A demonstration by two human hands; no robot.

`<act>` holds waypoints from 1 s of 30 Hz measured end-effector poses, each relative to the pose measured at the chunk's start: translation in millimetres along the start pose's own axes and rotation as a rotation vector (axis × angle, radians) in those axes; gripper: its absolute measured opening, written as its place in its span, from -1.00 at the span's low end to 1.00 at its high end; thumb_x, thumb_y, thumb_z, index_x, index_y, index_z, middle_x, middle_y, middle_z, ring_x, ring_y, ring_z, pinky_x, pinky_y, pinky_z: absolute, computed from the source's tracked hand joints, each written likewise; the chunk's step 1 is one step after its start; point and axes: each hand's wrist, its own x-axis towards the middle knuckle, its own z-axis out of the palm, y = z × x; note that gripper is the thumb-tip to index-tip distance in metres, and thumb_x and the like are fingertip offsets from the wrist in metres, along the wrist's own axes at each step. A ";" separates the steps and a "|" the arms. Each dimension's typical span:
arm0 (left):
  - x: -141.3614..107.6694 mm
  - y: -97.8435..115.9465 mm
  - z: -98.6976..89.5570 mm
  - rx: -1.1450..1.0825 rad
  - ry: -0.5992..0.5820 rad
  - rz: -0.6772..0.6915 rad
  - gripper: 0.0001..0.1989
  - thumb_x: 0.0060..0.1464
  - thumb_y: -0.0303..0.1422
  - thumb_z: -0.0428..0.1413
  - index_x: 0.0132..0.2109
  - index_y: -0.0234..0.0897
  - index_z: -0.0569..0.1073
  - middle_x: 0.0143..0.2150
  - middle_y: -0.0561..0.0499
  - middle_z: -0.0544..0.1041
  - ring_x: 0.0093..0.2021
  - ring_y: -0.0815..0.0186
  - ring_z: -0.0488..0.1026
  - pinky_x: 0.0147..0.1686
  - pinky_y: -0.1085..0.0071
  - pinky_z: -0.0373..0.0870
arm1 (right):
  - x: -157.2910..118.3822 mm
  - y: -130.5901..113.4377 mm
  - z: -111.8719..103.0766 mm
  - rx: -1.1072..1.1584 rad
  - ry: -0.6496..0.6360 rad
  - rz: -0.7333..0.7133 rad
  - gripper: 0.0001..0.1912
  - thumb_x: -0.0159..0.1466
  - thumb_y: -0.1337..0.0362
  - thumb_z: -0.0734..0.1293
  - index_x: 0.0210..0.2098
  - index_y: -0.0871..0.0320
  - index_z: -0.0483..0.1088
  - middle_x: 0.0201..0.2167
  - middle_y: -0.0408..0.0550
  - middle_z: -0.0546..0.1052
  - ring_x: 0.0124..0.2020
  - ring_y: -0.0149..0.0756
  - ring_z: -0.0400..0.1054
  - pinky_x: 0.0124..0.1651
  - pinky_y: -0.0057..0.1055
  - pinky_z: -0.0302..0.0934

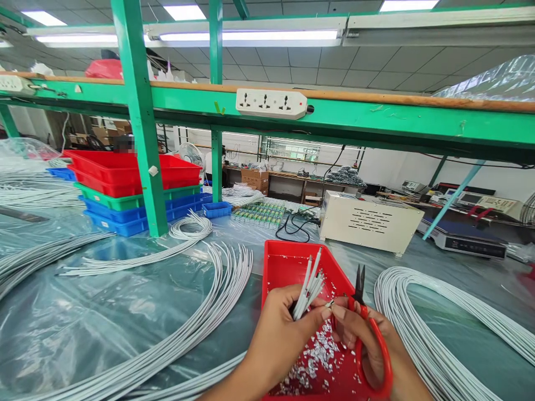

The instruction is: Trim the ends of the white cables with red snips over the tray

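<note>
Cables (434,345) white-grey, scissors (384,356) red-handled with dark blades, tray (288,267) red with silvery scraps (320,351), stacked bins (134,189) red/green/blue, shelf frame (188,100) green with orange-brown edge, box (368,223) cream with black slots.

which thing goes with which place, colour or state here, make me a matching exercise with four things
Column one
1. scissors
2. power strip
3. front tray
4. vented box

Column two
A. red, strewn with silvery scraps
B. cream, standing on the table
C. in the right hand
D. white, on the green beam

Right pairs: 1-C, 2-D, 3-A, 4-B
</note>
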 end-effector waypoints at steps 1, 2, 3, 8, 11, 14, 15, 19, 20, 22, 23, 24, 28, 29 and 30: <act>0.6 0.0 -0.4 -0.002 0.005 -0.004 -0.87 -0.07 -0.39 0.17 -0.50 -0.35 0.49 -0.58 0.09 0.45 -0.51 0.40 0.36 -0.45 0.53 0.29 | -0.1 -0.2 0.2 0.004 -0.008 0.013 -0.69 -0.14 0.18 0.51 -0.71 0.21 0.34 -0.81 -0.23 0.29 -0.68 -0.51 0.15 -0.53 -0.57 0.05; 1.2 0.0 -0.7 -0.003 0.006 -0.009 -0.85 -0.07 -0.36 0.17 -0.50 -0.35 0.49 -0.58 0.08 0.45 -0.51 0.39 0.35 -0.45 0.52 0.29 | 0.0 -0.2 0.5 0.016 -0.013 0.021 -0.64 -0.15 0.19 0.52 -0.77 0.21 0.29 -0.81 -0.22 0.29 -0.68 -0.51 0.16 -0.54 -0.56 0.05; 1.6 -0.1 -0.8 -0.006 -0.002 -0.012 -0.83 -0.06 -0.33 0.17 -0.50 -0.36 0.49 -0.57 0.07 0.45 -0.51 0.39 0.35 -0.44 0.50 0.29 | 0.1 0.0 0.8 0.027 -0.010 0.020 -0.62 -0.15 0.19 0.52 -0.79 0.21 0.27 -0.82 -0.22 0.29 -0.68 -0.51 0.16 -0.53 -0.56 0.06; 1.0 -0.6 -0.8 -0.025 -0.051 -0.006 -0.81 -0.03 -0.30 0.14 -0.45 -0.35 0.52 -0.55 0.04 0.44 -0.49 0.37 0.34 -0.41 0.48 0.29 | -0.6 0.4 3.5 -0.010 0.066 -0.039 -0.72 -0.18 0.17 0.53 -0.52 0.19 0.48 -0.82 -0.26 0.29 -0.69 -0.54 0.13 -0.57 -0.61 0.04; -0.4 -1.7 -0.2 0.062 0.013 0.003 -0.87 -0.06 -0.40 0.16 -0.49 -0.37 0.51 -0.58 0.10 0.38 -0.53 0.44 0.24 -0.48 0.55 0.21 | -4.6 -1.7 8.2 -0.024 0.050 -0.061 -0.73 -0.22 0.18 0.54 -0.59 0.18 0.46 -0.79 -0.27 0.26 -0.69 -0.56 0.06 -0.61 -0.62 -0.01; -1.2 -2.9 1.5 0.102 0.036 0.001 -0.90 -0.07 -0.47 0.13 -0.51 -0.38 0.48 -0.59 0.13 0.33 -0.54 0.46 0.19 -0.51 0.57 0.16 | -11.2 -4.8 15.4 0.011 0.051 -0.095 -0.77 -0.22 0.23 0.54 -0.61 0.15 0.45 -0.76 -0.28 0.25 -0.65 -0.55 0.05 -0.56 -0.63 0.04; -1.2 -3.2 2.2 0.102 0.037 0.001 -0.90 -0.08 -0.49 0.12 -0.51 -0.39 0.48 -0.59 0.13 0.33 -0.54 0.46 0.19 -0.50 0.57 0.16 | -12.9 -5.5 17.4 0.026 0.056 -0.092 -0.78 -0.22 0.24 0.54 -0.61 0.14 0.45 -0.76 -0.29 0.25 -0.65 -0.55 0.04 -0.56 -0.63 0.03; -0.9 -4.8 4.4 0.107 0.044 -0.020 -0.94 -0.11 -0.53 0.11 -0.49 -0.38 0.47 -0.59 0.14 0.34 -0.55 0.46 0.18 -0.51 0.57 0.15 | -12.6 -3.6 17.8 0.078 0.072 -0.064 -0.78 -0.21 0.26 0.53 -0.61 0.14 0.44 -0.74 -0.28 0.26 -0.64 -0.57 0.04 -0.59 -0.70 -0.01; -0.8 -5.3 4.7 0.112 0.045 -0.029 -0.93 -0.13 -0.55 0.10 -0.48 -0.38 0.47 -0.59 0.14 0.33 -0.56 0.47 0.17 -0.52 0.57 0.15 | -11.0 -2.1 16.1 0.081 0.064 -0.058 -0.79 -0.20 0.26 0.53 -0.61 0.15 0.44 -0.74 -0.28 0.27 -0.64 -0.58 0.04 -0.59 -0.71 -0.01; -0.8 -6.5 4.9 0.111 0.050 -0.038 -0.91 -0.14 -0.57 0.09 -0.49 -0.39 0.47 -0.60 0.14 0.33 -0.56 0.47 0.17 -0.52 0.57 0.14 | -7.6 1.0 12.0 0.067 0.027 -0.049 -0.79 -0.17 0.25 0.53 -0.59 0.15 0.45 -0.74 -0.27 0.28 -0.65 -0.58 0.06 -0.58 -0.71 0.01; -0.9 -7.0 5.0 0.103 0.054 -0.036 -0.91 -0.14 -0.58 0.09 -0.50 -0.39 0.47 -0.59 0.14 0.34 -0.56 0.47 0.18 -0.51 0.58 0.15 | -6.5 2.2 10.3 0.058 0.006 -0.040 -0.79 -0.15 0.24 0.52 -0.58 0.15 0.45 -0.73 -0.27 0.29 -0.65 -0.58 0.07 -0.57 -0.70 0.03; -0.9 -7.3 4.9 0.091 0.060 -0.036 -0.92 -0.14 -0.57 0.09 -0.50 -0.39 0.47 -0.59 0.13 0.35 -0.55 0.47 0.19 -0.51 0.58 0.16 | -6.1 2.9 9.1 0.050 -0.006 -0.035 -0.79 -0.14 0.23 0.52 -0.58 0.15 0.44 -0.73 -0.27 0.29 -0.66 -0.58 0.08 -0.57 -0.69 0.03; -0.8 -7.2 4.6 0.065 0.082 -0.066 -0.96 -0.13 -0.51 0.13 -0.47 -0.39 0.48 -0.57 0.10 0.41 -0.52 0.45 0.25 -0.49 0.58 0.19 | -9.0 0.6 10.5 0.034 0.053 -0.039 -0.75 -0.13 0.19 0.51 -0.58 0.18 0.40 -0.74 -0.29 0.25 -0.70 -0.60 0.05 -0.63 -0.69 -0.02; -0.9 -7.0 4.5 0.067 0.086 -0.070 -0.96 -0.12 -0.50 0.14 -0.48 -0.39 0.48 -0.57 0.10 0.42 -0.52 0.44 0.26 -0.50 0.58 0.19 | -9.9 -0.6 11.6 0.024 0.061 -0.037 -0.74 -0.14 0.19 0.51 -0.59 0.18 0.40 -0.75 -0.29 0.24 -0.71 -0.60 0.03 -0.65 -0.69 -0.04; -0.9 -6.9 4.4 0.065 0.085 -0.067 -0.94 -0.11 -0.49 0.14 -0.48 -0.40 0.48 -0.57 0.09 0.42 -0.52 0.44 0.26 -0.50 0.58 0.19 | -10.6 -1.7 12.6 0.014 0.063 -0.040 -0.74 -0.15 0.21 0.51 -0.59 0.19 0.39 -0.76 -0.30 0.24 -0.71 -0.60 0.02 -0.66 -0.69 -0.06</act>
